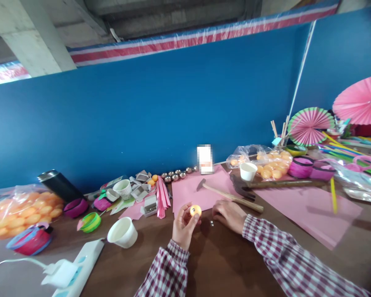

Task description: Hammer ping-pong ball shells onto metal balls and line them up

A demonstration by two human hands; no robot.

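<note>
My left hand [183, 226] pinches an orange ping-pong ball [196, 213] between thumb and fingers, just above the table. A small dark, shiny spot shows on the ball's upper side; whether it is a hole or a metal bead, I cannot tell. To the right, my right hand [230, 215] is low over the brown tabletop with its fingers curled together and pointing down. Whatever may be in those fingertips is hidden. Small shiny metal balls [212, 223] lie on the table between the two hands. A hammer [231, 197] with a wooden handle lies just beyond my right hand.
Pink paper [188, 192] lies behind my hands. Left stand a white paper cup [123, 233], a power strip [88, 255] and a bag of orange balls [24, 212]. Several larger steel balls [174, 177] line the blue partition [160, 107]. Another cup [248, 172] stands right.
</note>
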